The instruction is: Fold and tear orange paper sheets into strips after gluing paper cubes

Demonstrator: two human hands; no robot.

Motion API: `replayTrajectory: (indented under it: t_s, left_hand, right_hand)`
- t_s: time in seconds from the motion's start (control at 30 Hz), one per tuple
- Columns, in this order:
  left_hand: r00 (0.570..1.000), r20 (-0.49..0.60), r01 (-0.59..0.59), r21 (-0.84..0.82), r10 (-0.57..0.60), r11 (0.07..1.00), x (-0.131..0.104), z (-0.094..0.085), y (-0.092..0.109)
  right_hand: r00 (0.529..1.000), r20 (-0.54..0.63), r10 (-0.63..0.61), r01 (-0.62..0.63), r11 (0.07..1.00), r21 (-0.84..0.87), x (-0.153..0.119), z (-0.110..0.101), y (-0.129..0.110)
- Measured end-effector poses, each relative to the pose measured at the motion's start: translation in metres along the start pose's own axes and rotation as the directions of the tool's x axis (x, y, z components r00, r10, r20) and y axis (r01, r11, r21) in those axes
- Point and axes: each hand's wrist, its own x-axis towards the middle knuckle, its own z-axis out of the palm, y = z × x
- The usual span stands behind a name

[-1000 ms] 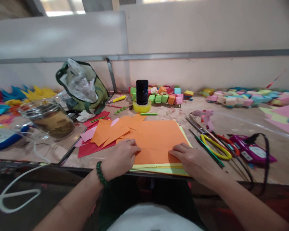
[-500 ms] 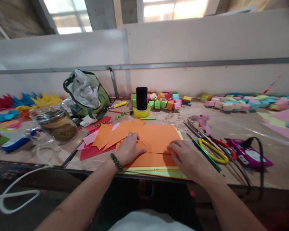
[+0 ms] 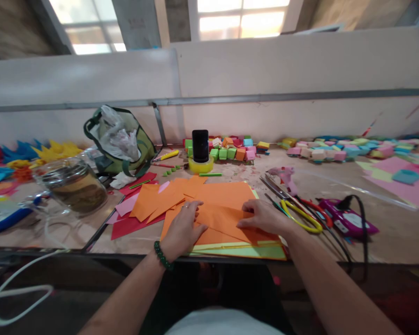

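Observation:
A sheet of orange paper (image 3: 223, 200) lies slightly turned on top of a stack at the table's front edge. Below it, another orange sheet and pale yellow-green sheets (image 3: 230, 250) show along the near side. My left hand (image 3: 184, 228), with a green bead bracelet, rests on the left part of the orange paper, thumb and fingers apart. At the sheet's right side, my right hand (image 3: 265, 216) has its fingers curled and thumb drawn in on the orange paper; the exact contact is partly hidden.
Orange offcuts (image 3: 145, 201) and red paper (image 3: 127, 228) lie left. Scissors with yellow handles (image 3: 303, 225), a pink glue gun (image 3: 284, 179) and a purple device (image 3: 349, 218) are right. Behind stand a phone (image 3: 200, 145) on a tape roll (image 3: 200, 166), paper cubes (image 3: 230, 152) and a jar (image 3: 75, 186).
The top orange sheet has turned, its near edge now slanting down to the right. My right hand has curled its fingers at the sheet. The camera view has shifted slightly.

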Motion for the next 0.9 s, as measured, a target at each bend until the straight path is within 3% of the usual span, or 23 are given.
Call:
replayTrajectory:
  t_s: [0.13,0.27,0.37,0.5,0.7,0.9]
  left_hand:
    - [0.981,-0.131,0.109,-0.251,-0.146,0.962,0.003,-0.007,0.008]
    - [0.966,0.110,0.254,-0.551,-0.232,0.795,0.003,-0.018,0.031]
    - [0.972,0.123,0.231,-0.658,-0.200,0.717,0.000,-0.019,0.045]
    - [0.977,0.126,0.211,-0.684,-0.172,0.698,-0.004,-0.016,0.056]
    - [0.964,0.200,0.264,-0.657,-0.175,0.706,-0.010,-0.015,0.068]
    - [0.956,0.237,0.287,-0.646,-0.171,0.707,-0.016,-0.016,0.073]
  right_hand:
    - [0.998,-0.007,-0.060,0.060,0.972,0.225,-0.017,0.005,0.001]
    - [0.999,-0.021,-0.045,0.050,0.874,0.483,-0.036,0.007,-0.005]
    - [0.999,0.015,-0.047,0.032,0.855,0.517,-0.047,0.005,-0.014]
    - [0.998,0.040,-0.055,0.024,0.839,0.544,-0.056,-0.001,-0.032]
    - [0.997,-0.032,-0.077,0.080,0.797,0.599,-0.064,-0.009,-0.060]
    - [0.999,0.011,-0.040,0.026,0.809,0.587,-0.066,-0.010,-0.066]
